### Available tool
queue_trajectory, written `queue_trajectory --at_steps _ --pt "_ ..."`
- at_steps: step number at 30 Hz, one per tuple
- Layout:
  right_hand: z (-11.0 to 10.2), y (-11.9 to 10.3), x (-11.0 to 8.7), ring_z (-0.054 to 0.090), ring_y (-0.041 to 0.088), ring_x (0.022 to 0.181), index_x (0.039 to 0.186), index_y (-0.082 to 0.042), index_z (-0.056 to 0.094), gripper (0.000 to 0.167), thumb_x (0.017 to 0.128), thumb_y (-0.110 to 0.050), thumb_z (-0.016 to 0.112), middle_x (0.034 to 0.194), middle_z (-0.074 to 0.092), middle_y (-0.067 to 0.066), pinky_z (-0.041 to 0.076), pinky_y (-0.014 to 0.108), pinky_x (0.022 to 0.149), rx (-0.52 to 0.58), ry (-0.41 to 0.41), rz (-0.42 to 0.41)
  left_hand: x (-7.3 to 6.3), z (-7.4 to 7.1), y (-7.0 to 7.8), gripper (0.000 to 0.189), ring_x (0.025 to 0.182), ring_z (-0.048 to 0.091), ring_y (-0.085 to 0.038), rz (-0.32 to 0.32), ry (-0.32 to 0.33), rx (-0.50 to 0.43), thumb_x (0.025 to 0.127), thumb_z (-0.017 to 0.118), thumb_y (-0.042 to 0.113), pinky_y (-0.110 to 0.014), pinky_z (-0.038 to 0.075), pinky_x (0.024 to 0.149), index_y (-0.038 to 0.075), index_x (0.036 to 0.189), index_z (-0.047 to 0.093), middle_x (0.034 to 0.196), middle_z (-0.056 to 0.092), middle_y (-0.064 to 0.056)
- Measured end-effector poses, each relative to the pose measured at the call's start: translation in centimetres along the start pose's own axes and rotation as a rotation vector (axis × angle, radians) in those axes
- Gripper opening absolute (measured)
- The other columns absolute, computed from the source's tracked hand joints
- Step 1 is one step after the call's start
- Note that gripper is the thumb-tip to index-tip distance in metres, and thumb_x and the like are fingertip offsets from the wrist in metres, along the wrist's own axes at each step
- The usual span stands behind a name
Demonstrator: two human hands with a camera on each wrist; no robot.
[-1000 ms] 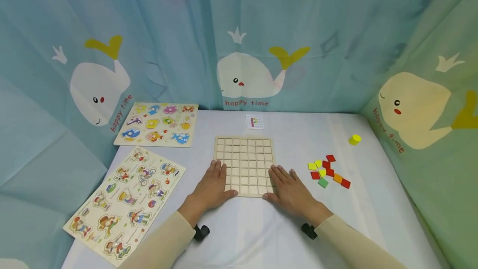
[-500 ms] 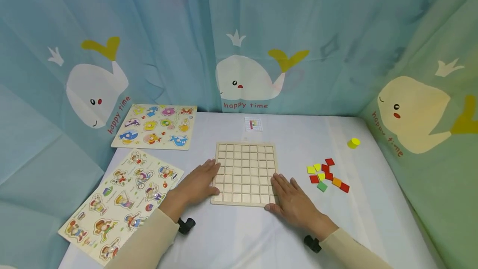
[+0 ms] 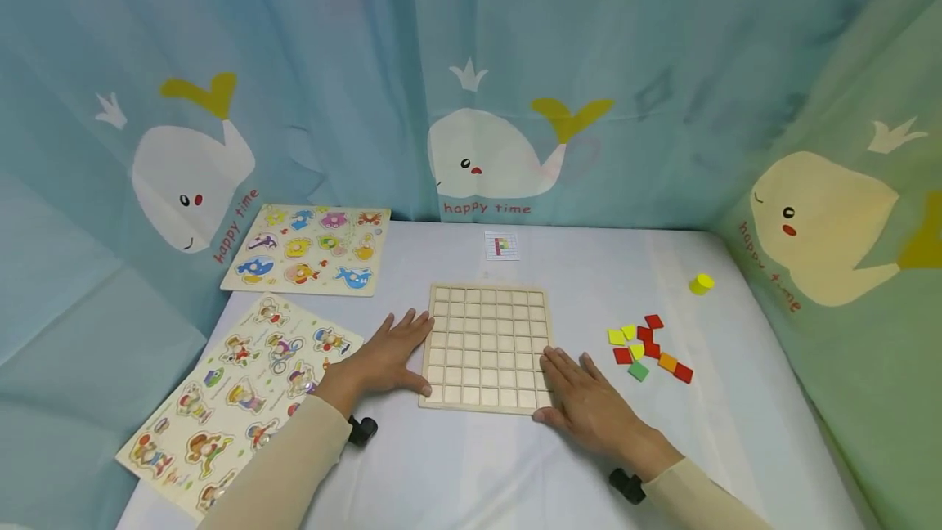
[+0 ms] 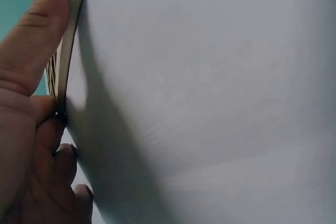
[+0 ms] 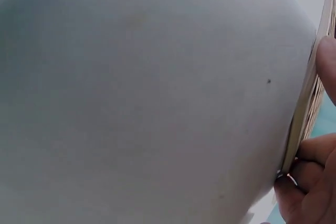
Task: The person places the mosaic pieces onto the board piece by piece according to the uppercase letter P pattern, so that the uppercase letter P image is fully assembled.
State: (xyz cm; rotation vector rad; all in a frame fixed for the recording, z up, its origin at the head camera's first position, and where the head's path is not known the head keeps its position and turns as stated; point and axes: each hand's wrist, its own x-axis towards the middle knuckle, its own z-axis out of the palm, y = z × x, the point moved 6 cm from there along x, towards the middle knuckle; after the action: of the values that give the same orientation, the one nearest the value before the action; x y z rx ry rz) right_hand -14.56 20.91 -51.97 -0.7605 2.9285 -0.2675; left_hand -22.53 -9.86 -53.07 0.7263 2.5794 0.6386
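In the head view, the board (image 3: 487, 348) is lying on the white cloth (image 3: 449, 481), just below the centre of the frame. My left hand (image 3: 379, 360) is touching its left edge, fingers straight and spread; my right hand (image 3: 592, 407) is touching its right edge, fingers straight and close together. Red, yellow, green and orange tiles (image 3: 651, 350) are lying right of centre, with a yellow cylinder (image 3: 702, 284) sitting above and right of them. A small card (image 3: 502, 246) is lying above the board, and two puzzles (image 3: 239, 414) are filling the left of the frame.

In the left wrist view, my thumb is meeting the board's edge at upper left, my other fingertips showing lower down.

In the right wrist view, my fingers are touching the edge at the far right.
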Motion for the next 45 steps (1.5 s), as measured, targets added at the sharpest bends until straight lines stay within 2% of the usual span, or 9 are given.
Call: queue_trajectory --at_steps 3,9,14,21,27,31,34,38,45 --pt "0.0 0.0 -0.8 0.036 0.036 0.157 0.158 0.003 0.043 0.088 0.098 -0.056 0.067 0.167 0.041 0.017 0.027 0.063 0.128 0.022 0.007 -0.007 -0.3 0.4 0.4 0.120 0.165 0.010 -0.033 0.009 -0.006 0.005 0.077 0.088 0.055 -0.055 0.002 0.135 0.004 0.167 0.027 0.176 0.021 -0.011" --pt "0.0 -0.4 -1.2 0.035 0.036 0.158 0.160 0.003 0.041 0.088 0.100 -0.057 0.064 0.168 0.039 0.017 0.028 0.060 0.129 0.026 0.000 -0.022 -0.5 0.3 -0.1 0.115 0.165 0.009 -0.031 -0.032 0.017 -0.060 0.077 0.089 0.052 -0.053 0.002 0.135 0.010 0.167 0.031 0.176 0.021 -0.006" --pt "-0.1 -0.3 -1.0 0.033 0.036 0.158 0.160 0.003 0.039 0.090 0.098 -0.057 0.066 0.169 0.038 0.018 0.028 0.058 0.129 0.039 -0.010 -0.011 0.2 0.1 -0.4 0.122 0.166 0.004 -0.031 -0.029 0.015 -0.035 0.075 0.091 0.052 -0.053 -0.002 0.135 0.011 0.169 0.024 0.177 0.017 -0.006" --pt "-0.1 0.2 -0.9 0.033 0.035 0.158 0.160 0.003 0.040 0.091 0.096 -0.057 0.069 0.168 0.039 0.017 0.029 0.056 0.129 0.097 -0.016 0.022 0.6 0.4 -0.9 0.123 0.166 0.002 -0.031 0.002 0.023 -0.080 0.077 0.091 0.052 -0.054 -0.006 0.134 0.010 0.169 0.021 0.178 0.016 -0.007" --pt "0.0 0.7 -0.8 0.035 0.034 0.158 0.160 -0.001 0.042 0.094 0.094 -0.061 0.070 0.169 0.040 0.014 0.031 0.054 0.129 0.145 -0.025 0.036 0.6 0.7 -1.2 0.123 0.166 -0.002 -0.026 -0.028 0.014 -0.076 0.077 0.090 0.053 -0.049 -0.008 0.135 0.014 0.170 0.019 0.178 0.013 -0.002" --pt "-0.4 1.2 -0.6 0.038 0.035 0.156 0.161 -0.006 0.042 0.092 0.092 -0.058 0.074 0.168 0.041 0.012 0.039 0.055 0.124 0.178 -0.022 0.052 0.5 0.7 -1.2 0.123 0.166 -0.002 -0.025 -0.043 0.020 -0.074 0.077 0.090 0.054 -0.048 -0.009 0.135 0.015 0.170 0.019 0.178 0.013 -0.001" --pt "-1.1 2.0 -0.7 0.041 0.037 0.153 0.162 -0.009 0.042 0.089 0.093 -0.055 0.075 0.167 0.042 0.012 0.044 0.058 0.120 0.202 0.005 0.080 0.5 0.7 -1.2 0.122 0.166 -0.002 -0.025 -0.044 0.023 -0.071 0.077 0.089 0.054 -0.048 -0.009 0.135 0.016 0.170 0.019 0.178 0.013 -0.001" --pt "-2.3 4.0 -0.8 0.043 0.041 0.149 0.160 -0.005 0.043 0.085 0.094 -0.046 0.077 0.164 0.044 0.017 0.044 0.063 0.117 0.233 0.079 0.133 0.5 0.6 -1.2 0.122 0.166 -0.002 -0.025 -0.044 0.029 -0.071 0.078 0.088 0.055 -0.048 -0.009 0.135 0.015 0.170 0.019 0.178 0.013 -0.002" --pt "-4.1 8.5 -2.0 0.039 0.048 0.144 0.156 -0.002 0.045 0.074 0.097 -0.033 0.077 0.159 0.044 0.026 0.042 0.072 0.113 0.305 0.219 0.298 0.5 0.6 -1.1 0.118 0.166 0.000 -0.027 -0.049 0.038 -0.076 0.081 0.087 0.053 -0.049 -0.008 0.135 0.014 0.170 0.019 0.178 0.016 -0.004"
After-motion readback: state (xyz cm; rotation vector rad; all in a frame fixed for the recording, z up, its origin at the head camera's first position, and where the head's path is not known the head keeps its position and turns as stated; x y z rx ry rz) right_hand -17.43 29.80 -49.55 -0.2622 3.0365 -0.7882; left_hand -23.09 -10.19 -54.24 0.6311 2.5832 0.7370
